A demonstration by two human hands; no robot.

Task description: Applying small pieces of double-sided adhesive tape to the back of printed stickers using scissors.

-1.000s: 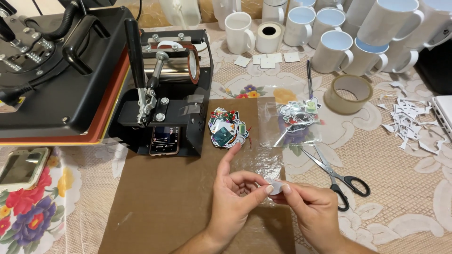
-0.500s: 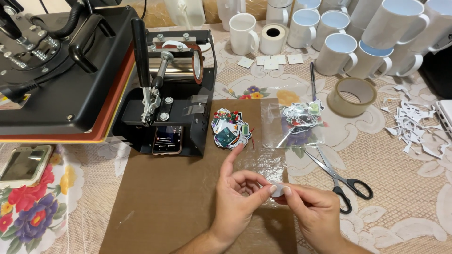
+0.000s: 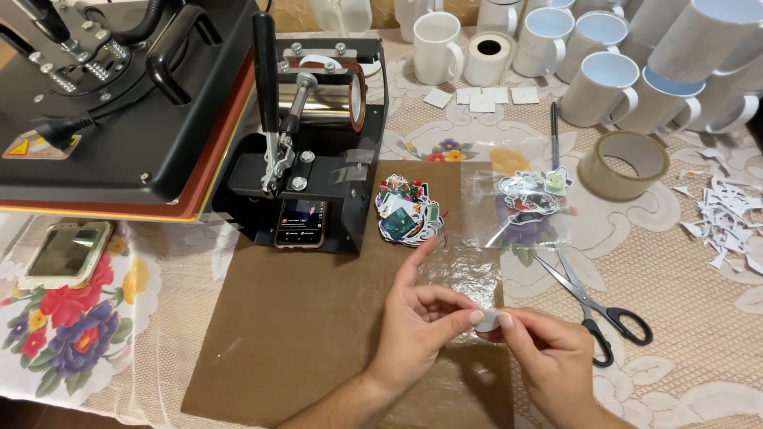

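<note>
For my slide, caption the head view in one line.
Both hands, left hand and right hand, pinch a small white piece over brown paper, beside a mug press.

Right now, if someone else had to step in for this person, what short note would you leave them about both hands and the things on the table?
Left hand: fingertips pinch a small white round piece above the brown sheet.
Right hand: pinches the same piece from the other side.
Clear film lies just beyond the hands. A heap of cut stickers sits by the mug press; more stickers lie in a clear bag.
Scissors and tape roll are to the right, white mugs at the back.
Done: a heap of stickers is cut, paper scraps lie right.
Left: the mugs in view show no sticker on them.
</note>
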